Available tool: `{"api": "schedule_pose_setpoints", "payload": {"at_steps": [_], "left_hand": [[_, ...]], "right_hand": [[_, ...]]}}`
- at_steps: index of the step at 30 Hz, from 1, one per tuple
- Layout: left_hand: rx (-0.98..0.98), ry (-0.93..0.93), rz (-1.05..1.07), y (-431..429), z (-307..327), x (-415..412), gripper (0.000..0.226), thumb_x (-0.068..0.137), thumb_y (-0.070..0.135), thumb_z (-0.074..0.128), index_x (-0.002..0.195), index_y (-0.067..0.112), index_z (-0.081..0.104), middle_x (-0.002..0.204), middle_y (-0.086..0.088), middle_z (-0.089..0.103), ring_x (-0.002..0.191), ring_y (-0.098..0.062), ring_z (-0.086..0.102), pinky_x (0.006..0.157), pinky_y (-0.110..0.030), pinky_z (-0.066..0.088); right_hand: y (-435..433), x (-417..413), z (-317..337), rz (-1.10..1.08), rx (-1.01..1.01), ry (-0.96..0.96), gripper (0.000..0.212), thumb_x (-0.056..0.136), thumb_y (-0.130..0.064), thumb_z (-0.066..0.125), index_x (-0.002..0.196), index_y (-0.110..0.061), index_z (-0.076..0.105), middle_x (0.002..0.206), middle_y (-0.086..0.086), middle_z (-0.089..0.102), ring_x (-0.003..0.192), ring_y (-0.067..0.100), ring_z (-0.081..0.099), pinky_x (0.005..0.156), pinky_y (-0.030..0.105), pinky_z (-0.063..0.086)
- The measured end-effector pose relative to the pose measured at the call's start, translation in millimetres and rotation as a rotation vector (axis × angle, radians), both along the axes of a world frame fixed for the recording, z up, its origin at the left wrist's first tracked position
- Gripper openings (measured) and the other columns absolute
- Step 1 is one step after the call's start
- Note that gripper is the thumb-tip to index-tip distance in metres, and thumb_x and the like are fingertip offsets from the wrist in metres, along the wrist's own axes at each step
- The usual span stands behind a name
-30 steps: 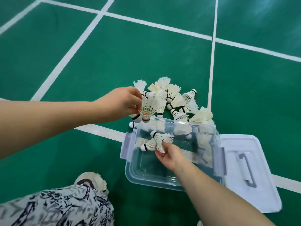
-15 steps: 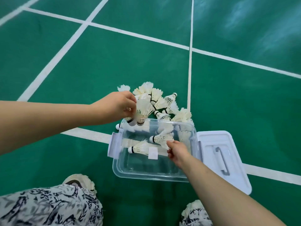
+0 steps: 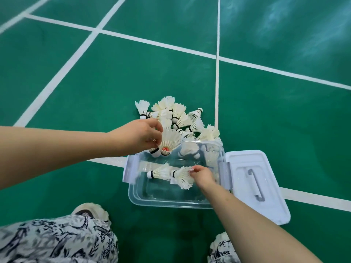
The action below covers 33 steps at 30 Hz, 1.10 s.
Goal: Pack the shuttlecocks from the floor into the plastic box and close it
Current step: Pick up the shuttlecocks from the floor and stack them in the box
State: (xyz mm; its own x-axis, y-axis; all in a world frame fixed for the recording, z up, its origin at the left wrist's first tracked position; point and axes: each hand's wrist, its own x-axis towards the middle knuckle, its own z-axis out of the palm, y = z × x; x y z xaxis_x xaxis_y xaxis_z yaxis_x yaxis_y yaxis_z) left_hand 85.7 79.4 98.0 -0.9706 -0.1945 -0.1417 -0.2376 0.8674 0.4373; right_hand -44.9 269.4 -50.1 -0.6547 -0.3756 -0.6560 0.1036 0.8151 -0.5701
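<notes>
Down on the green court floor [image 3: 284,120], crossed by white lines [image 3: 57,78] running far and right. Near-left, patterned trousers [image 3: 57,242], with a pale shoe [image 3: 89,210] tucked just beyond the knee.

Right of centre, flat on the floor, the white lid [image 3: 269,205], grey handle [image 3: 256,185] facing up, right up against the box's right end. And there it is, the clear plastic box [image 3: 152,198]: open, sitting across a white line, pale latch [image 3: 129,171] hanging out at its left end.

Just past the far rim, heaped on the floor, the pile of shuttlecocks [image 3: 180,116]. White feathers, black-banded corks, pointing every which way, a few seen only through the far wall.

Left hand [image 3: 138,135], in from the left, over the box's far-left corner. Fingers curled tight round the held shuttlecock [image 3: 170,139], skirt opening toward the camera, red mark showing down inside. A second banded cork [image 3: 154,152] poking out just beneath that grip.

Right hand [image 3: 202,175], up from near-right and down inside the box. Fingertips pinched on the feather edge of a nested pair [image 3: 171,173], one shuttlecock pushed into the other, lying sideways, corks pointing left. Resting on the box bottom or held just off it? Can't tell from here.
</notes>
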Motion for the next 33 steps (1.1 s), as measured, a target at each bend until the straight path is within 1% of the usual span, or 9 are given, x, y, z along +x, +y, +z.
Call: {"api": "schedule_pose_setpoints", "payload": {"at_steps": [5,10,13,15,18,21,24,29,33], "left_hand": [[0.014,0.026,-0.010,-6.1,-9.2,1.4,0.006,0.080,0.006,0.067,0.082,0.003,0.072,0.116,-0.013,0.060,0.077,-0.010,0.049,0.074,-0.010,0.027],[0.023,-0.020,0.029,-13.7,-16.8,0.6,0.011,0.085,0.012,0.063,0.089,0.007,0.071,0.123,-0.005,0.056,0.077,-0.010,0.047,0.070,-0.012,0.028],[0.022,-0.009,0.036,-16.3,-19.3,-0.3,0.011,0.085,0.012,0.063,0.089,0.007,0.072,0.124,-0.006,0.056,0.078,-0.011,0.047,0.073,-0.015,0.030],[0.026,0.003,0.039,-16.6,-20.8,-0.6,0.011,0.085,0.012,0.063,0.089,0.007,0.072,0.124,-0.006,0.056,0.078,-0.011,0.047,0.074,-0.016,0.031],[0.024,0.013,0.028,-15.0,-21.7,0.1,0.010,0.084,0.011,0.063,0.088,0.007,0.072,0.123,-0.006,0.056,0.077,-0.011,0.047,0.073,-0.015,0.031],[0.017,0.014,0.013,-13.4,-21.1,1.3,0.009,0.083,0.009,0.064,0.087,0.006,0.072,0.121,-0.008,0.057,0.076,-0.016,0.052,0.070,-0.011,0.027],[0.002,-0.004,0.024,-12.3,-21.6,4.4,0.010,0.084,0.010,0.063,0.088,0.007,0.072,0.123,-0.006,0.056,0.083,-0.023,0.060,0.073,-0.015,0.030],[0.005,-0.035,0.026,-10.6,-25.0,9.0,0.011,0.084,0.011,0.063,0.089,0.007,0.071,0.126,-0.006,0.055,0.086,-0.024,0.061,0.075,-0.017,0.033],[0.016,-0.016,0.026,-12.7,-26.5,7.0,0.010,0.084,0.011,0.063,0.089,0.006,0.071,0.124,-0.007,0.055,0.084,-0.023,0.060,0.075,-0.018,0.033]], "right_hand": [[-19.7,-2.5,-7.7,0.017,0.003,-0.058,0.028,0.092,0.000,0.047,0.081,-0.021,0.063,0.077,0.000,0.060,0.062,0.011,0.047,0.049,0.017,0.035],[-38.6,14.3,-15.6,0.143,-0.055,-0.142,0.043,0.089,0.008,0.042,0.121,-0.013,0.061,0.118,0.005,0.062,0.082,0.014,0.055,0.060,0.016,0.044],[-41.8,19.7,-17.7,0.061,-0.100,-0.069,0.042,0.089,0.000,0.045,0.125,-0.019,0.054,0.130,0.003,0.053,0.095,0.020,0.058,0.075,0.027,0.049],[-38.7,19.8,-17.8,0.047,-0.029,0.031,0.038,0.086,-0.007,0.048,0.121,-0.019,0.053,0.123,0.005,0.052,0.106,0.025,0.056,0.088,0.032,0.047],[-34.4,23.3,-13.4,0.024,-0.003,-0.104,0.035,0.086,-0.027,0.053,0.119,-0.022,0.046,0.111,0.008,0.059,0.099,0.027,0.059,0.086,0.036,0.049],[-38.5,31.6,-9.0,0.191,0.017,-0.189,0.070,0.081,-0.047,0.065,0.139,-0.024,0.033,0.133,0.011,0.052,0.117,0.027,0.054,0.098,0.036,0.044],[-49.3,44.8,-8.5,0.322,0.016,-0.141,0.090,0.078,-0.036,0.073,0.149,-0.022,0.018,0.147,0.009,0.042,0.133,0.026,0.042,0.105,0.030,0.036],[-59.6,48.7,-13.5,0.327,0.050,-0.015,0.079,0.081,-0.019,0.071,0.146,-0.023,0.027,0.136,0.010,0.054,0.123,0.027,0.051,0.099,0.031,0.043],[-54.6,35.8,-11.4,0.160,-0.041,-0.031,0.064,0.080,-0.016,0.072,0.136,-0.026,0.042,0.126,0.008,0.057,0.107,0.023,0.057,0.089,0.027,0.046]]}}
